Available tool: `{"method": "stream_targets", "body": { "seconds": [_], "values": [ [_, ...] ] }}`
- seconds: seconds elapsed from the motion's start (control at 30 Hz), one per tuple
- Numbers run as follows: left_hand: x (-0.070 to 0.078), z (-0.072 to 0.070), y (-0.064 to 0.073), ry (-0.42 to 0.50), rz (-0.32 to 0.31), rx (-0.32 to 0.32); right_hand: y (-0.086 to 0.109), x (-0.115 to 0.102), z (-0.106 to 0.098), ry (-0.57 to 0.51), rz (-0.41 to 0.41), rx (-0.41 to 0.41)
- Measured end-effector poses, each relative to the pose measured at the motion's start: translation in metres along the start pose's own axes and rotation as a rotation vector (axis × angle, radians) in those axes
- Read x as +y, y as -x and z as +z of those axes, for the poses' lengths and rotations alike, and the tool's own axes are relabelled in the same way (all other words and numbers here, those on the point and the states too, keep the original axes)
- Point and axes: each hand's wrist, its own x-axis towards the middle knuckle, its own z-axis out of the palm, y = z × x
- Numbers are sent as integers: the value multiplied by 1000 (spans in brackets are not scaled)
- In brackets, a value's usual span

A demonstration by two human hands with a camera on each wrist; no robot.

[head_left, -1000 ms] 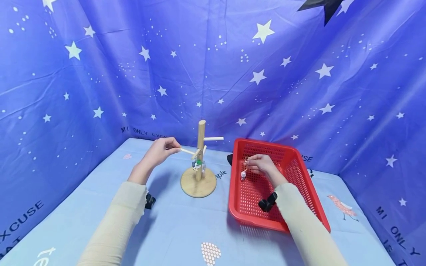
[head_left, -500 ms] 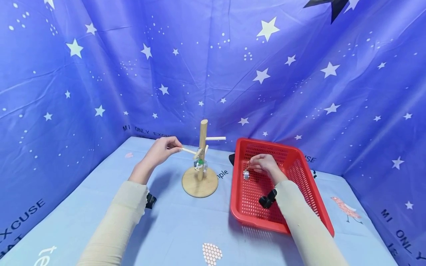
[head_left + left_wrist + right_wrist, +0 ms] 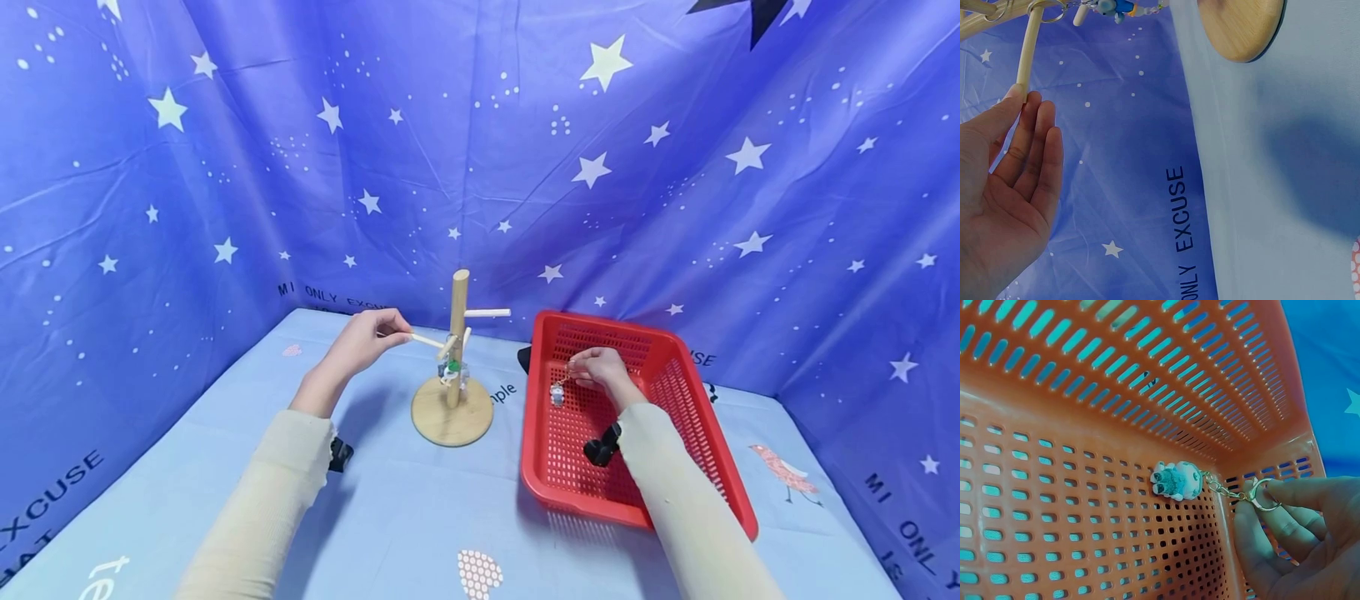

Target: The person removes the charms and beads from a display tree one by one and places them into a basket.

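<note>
Your left hand [image 3: 367, 337] is at the wooden stand [image 3: 458, 304]. Its grip is together on the outer tip of the left peg [image 3: 427, 340], pinching it between thumb and index finger; the remaining fingers extend alongside with the palm exposed in the left wrist view.

Your right hand [image 3: 600, 367] is over the red basket [image 3: 531, 425]. Its grip is clamped on the metal ring [image 3: 1255, 501] of a keychain. The keychain's small pale figure [image 3: 1177, 481] dangles from a short gold chain [image 3: 1230, 492], inside the basket near the wall closest to the stand (contact between figure and basket cannot be determined).

The stand is upright on its round base [image 3: 453, 429], and the base rests on the bench [image 3: 405, 500]. The basket is to the right of the stand, apart from it. Small charms [image 3: 452, 371] hang at the post below the pegs; one shows as a blue figure [image 3: 1107, 7] in your left wrist view. The right peg [image 3: 487, 313] extends toward the basket. A blue backdrop [image 3: 465, 167] with pale stars is behind the bench.
</note>
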Motion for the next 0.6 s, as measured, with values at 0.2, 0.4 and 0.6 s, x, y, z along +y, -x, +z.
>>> {"method": "stream_targets", "body": {
  "seconds": [0.2,0.4,0.6],
  "values": [
    [-1,1,0,2,-5,1,-7,4,2,36,16,69],
    [-1,1,0,7,11,11,-8,6,1,85,30,81],
    [-2,0,-1,13,15,11,-9,7,-1,124,53,80]
  ]
}}
